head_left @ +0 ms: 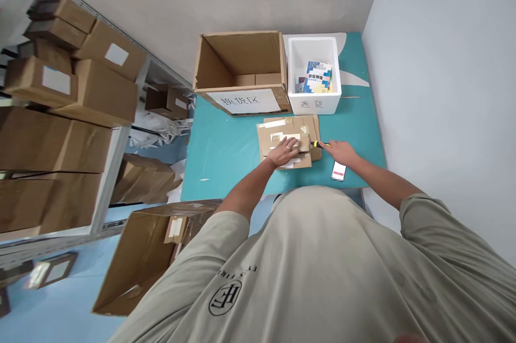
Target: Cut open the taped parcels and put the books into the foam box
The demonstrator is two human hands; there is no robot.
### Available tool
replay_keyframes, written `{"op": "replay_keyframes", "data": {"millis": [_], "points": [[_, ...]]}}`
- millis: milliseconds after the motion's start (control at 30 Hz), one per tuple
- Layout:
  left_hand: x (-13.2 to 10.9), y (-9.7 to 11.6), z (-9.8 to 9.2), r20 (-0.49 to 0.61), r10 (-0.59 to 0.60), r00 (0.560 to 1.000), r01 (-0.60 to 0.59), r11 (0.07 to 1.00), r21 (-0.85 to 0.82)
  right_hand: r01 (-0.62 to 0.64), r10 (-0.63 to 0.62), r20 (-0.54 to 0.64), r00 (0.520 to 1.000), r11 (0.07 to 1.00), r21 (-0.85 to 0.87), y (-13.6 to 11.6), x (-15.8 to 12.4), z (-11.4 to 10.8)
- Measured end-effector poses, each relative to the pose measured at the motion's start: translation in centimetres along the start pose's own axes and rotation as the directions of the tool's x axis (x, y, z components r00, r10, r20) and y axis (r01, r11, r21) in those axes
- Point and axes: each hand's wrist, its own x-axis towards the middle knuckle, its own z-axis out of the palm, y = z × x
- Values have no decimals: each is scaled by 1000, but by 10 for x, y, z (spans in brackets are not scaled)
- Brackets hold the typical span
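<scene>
My left hand lies with fingers stretched out on a small taped cardboard package, which rests on flat cardboard pieces. A yellow and black utility knife is gripped in my right hand. Its front end is at the right side of the package; whether the blade touches the tape is too small to tell. Just below my right hand, a small stack of white cards with a red mark lies on the teal table.
A large open cardboard box stands at the table's back, beside a white foam box holding books. Shelves with many cartons line the left. On the floor, an open carton sits near my left arm. A wall borders the right.
</scene>
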Motion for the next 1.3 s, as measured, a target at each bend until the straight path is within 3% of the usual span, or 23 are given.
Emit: {"op": "replay_keyframes", "data": {"millis": [133,300,400,533,767,1000,1300], "points": [[-4,4,-3,4,60,998,-60,998,2,40,-41,-57,998,999,-17,3,-3,5],[-5,14,-5,-1,-134,991,134,991,17,-17,19,-19,1000,998,64,21,-18,17],[-7,27,-4,-71,-235,969,236,972,7,-58,66,-20,998,964,260,23,-27,27],[-12,38,2,-88,-264,960,266,964,6,-67,79,0,997,842,535,14,-23,32],[-11,32,9,-70,-244,967,245,969,13,-111,67,89,994,700,705,2,3,19],[-11,32,13,-74,-219,973,220,975,7,-214,19,245,969,554,805,11,16,-1],[-8,27,21,-26,-184,983,184,983,-15,-271,-1,332,943,573,773,24,21,-13]]}}
